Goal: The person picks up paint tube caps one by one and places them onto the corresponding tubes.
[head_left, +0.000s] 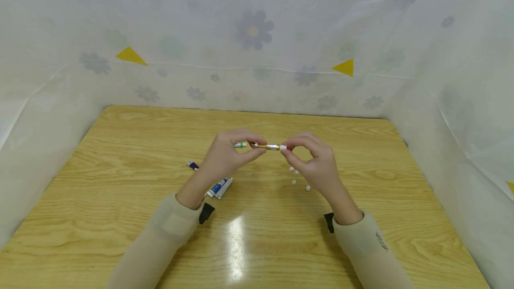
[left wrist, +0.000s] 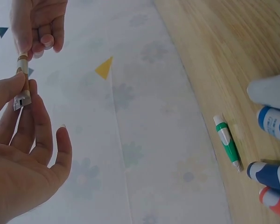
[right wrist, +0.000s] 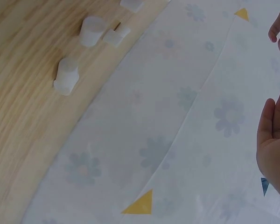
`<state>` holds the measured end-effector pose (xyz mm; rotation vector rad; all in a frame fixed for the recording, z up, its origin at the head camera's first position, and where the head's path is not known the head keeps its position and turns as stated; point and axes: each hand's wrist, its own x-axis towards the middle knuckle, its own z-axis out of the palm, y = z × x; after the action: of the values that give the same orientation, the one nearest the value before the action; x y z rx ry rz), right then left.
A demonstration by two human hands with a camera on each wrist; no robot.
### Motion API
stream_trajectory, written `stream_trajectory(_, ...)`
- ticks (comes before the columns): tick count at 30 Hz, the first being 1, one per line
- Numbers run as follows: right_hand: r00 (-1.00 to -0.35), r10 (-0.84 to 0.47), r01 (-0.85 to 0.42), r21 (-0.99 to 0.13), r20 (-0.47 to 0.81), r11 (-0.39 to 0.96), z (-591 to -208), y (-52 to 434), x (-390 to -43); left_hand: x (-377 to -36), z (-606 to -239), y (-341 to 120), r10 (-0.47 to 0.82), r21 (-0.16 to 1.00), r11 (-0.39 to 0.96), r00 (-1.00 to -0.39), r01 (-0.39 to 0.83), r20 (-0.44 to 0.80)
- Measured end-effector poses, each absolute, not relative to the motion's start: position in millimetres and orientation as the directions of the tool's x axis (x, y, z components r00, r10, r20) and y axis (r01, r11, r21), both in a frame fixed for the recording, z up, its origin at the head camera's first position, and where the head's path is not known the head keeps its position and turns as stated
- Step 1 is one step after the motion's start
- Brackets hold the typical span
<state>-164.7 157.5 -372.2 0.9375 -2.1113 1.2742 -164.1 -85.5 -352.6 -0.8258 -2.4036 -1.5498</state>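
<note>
My left hand (head_left: 230, 153) pinches the crimped tail of a small ochre-and-white paint tube (head_left: 271, 147) between thumb and fingers, above the table. At the tube's other end, the thumb and forefinger of my right hand (head_left: 317, 157) pinch its white cap (head_left: 283, 147). In the left wrist view the tube (left wrist: 22, 77) stands between both hands, its silvery tail lowest. Only parts of the hands show at the right edge of the right wrist view, and the tube is out of sight there.
Several white caps (right wrist: 92, 31) lie on the wooden table (head_left: 140, 146) below my right hand. Left of centre are more paint tubes: a green one (left wrist: 227, 143), a purple one (head_left: 193, 165) and a blue one (head_left: 218, 186). A flowered sheet (head_left: 201, 35) hangs behind and beside the table.
</note>
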Motion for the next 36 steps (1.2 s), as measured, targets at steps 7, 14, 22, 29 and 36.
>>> stream_trajectory(7,-0.680,-0.308,-0.732,-0.598,0.665,0.326,-371.8,158.6,-164.9,-165.9,-353.1,-85.7,0.360,0.755,0.334,-0.816,0.565,0.452)
stream_trajectory(14,-0.653,-0.296,-0.755,-0.572,0.697,0.319,-370.6,159.9,-167.1,-169.0,-353.0,-91.5,0.351,0.818,0.289,-0.850,0.497,0.392)
stream_trajectory(22,-0.630,-0.301,-0.775,-0.552,0.716,0.307,-367.9,162.5,-167.9,-171.5,-351.3,-97.2,0.364,0.875,0.254,-0.878,0.413,0.309)
stream_trajectory(29,-0.612,-0.347,-0.790,-0.522,0.711,0.322,-371.4,161.6,-167.9,-170.2,-352.9,-93.5,0.402,0.879,0.225,-0.862,0.421,0.310)
stream_trajectory(36,-0.602,-0.344,-0.797,-0.519,0.720,0.309,-371.4,162.1,-167.1,-166.8,-353.0,-90.1,0.393,0.857,0.254,-0.858,0.447,0.331)
